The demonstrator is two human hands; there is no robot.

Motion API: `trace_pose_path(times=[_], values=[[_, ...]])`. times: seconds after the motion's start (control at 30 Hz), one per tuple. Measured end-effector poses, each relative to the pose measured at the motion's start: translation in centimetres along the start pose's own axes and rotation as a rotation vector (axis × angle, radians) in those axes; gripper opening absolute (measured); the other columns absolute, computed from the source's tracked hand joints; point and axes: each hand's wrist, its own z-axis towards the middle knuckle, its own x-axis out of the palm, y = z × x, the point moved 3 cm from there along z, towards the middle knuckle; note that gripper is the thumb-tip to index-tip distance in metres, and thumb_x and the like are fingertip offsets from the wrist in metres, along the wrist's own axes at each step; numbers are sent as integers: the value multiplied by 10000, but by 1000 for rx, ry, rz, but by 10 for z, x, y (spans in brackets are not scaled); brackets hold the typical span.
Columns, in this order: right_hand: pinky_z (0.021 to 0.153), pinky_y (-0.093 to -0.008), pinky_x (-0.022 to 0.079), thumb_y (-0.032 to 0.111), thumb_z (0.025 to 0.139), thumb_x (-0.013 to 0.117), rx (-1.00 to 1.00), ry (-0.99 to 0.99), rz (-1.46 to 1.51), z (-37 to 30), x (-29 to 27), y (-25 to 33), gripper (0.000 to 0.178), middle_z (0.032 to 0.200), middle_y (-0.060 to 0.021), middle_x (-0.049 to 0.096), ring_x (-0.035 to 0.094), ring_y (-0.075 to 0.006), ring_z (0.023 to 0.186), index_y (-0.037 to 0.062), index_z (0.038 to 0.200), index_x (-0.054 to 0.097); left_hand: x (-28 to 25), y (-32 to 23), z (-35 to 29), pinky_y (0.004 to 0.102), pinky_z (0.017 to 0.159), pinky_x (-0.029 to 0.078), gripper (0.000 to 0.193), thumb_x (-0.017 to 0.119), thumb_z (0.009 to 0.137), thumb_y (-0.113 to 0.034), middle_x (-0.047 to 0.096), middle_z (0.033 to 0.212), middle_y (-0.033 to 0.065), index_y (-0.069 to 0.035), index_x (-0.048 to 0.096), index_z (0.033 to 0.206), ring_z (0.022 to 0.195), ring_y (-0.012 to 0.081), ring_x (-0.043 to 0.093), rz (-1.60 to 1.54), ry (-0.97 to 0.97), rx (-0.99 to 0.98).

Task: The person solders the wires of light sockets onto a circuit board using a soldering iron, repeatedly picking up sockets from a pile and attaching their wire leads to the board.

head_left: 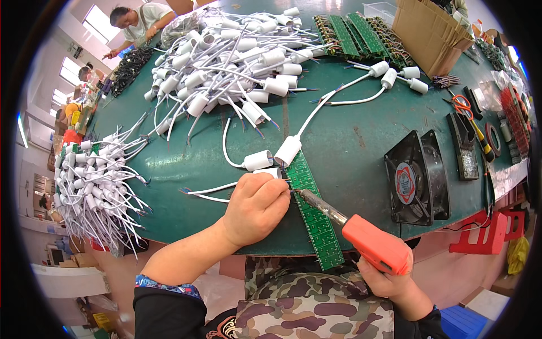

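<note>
solder joint hidden under left hand point(257, 206) — right hand point(389, 282) part-hidden by gun

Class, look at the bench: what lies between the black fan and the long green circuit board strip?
In the head view, bare green tabletop separates the fan from the circuit board strip; only the soldering iron crosses lower down.

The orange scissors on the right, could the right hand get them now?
Probably not yet: the right hand is full, gripping the orange soldering gun. The way to the scissors looks free past the black fan.

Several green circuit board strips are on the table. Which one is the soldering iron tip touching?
The long green strip at the near table edge, by the left hand. The iron, held in the right hand, meets its upper end. The other strips lie stacked at the far side.
</note>
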Motion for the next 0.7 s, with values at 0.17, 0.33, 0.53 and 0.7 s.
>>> trace_pose_path(times=[0.17, 0.33, 0.53, 0.7], values=[[748, -382, 600, 25, 768, 815, 24, 16, 50, 3, 1, -1, 585, 1064, -216, 705, 744, -307, 844, -106, 1264, 534, 2, 1, -5, 386, 818, 472, 203, 690, 694, -82, 624, 1067, 62, -23, 672, 888, 980, 248, 583, 36, 26, 9], [711, -371, 590, 5, 771, 810, 15, -2, 55, 3, 1, 0, 581, 1003, -205, 716, 738, -300, 816, -115, 1266, 532, 2, 0, -4, 385, 812, 470, 198, 692, 699, -83, 622, 1061, 58, -25, 673, 887, 976, 245, 580, 30, 31, 6], [671, -362, 575, -17, 773, 801, 27, 11, 62, 9, 1, 4, 570, 983, -208, 711, 720, -282, 766, -110, 1266, 528, 2, 1, -5, 380, 798, 471, 191, 696, 700, -85, 618, 1048, 53, -32, 674, 882, 975, 240, 576, 41, 24, 2], [665, -362, 571, -25, 765, 802, 22, 15, 43, 8, 0, 5, 580, 974, -202, 710, 715, -286, 759, -106, 1268, 525, 1, 1, -3, 376, 790, 473, 182, 701, 691, -89, 617, 1047, 47, -45, 676, 866, 974, 237, 574, 44, 17, 6]])
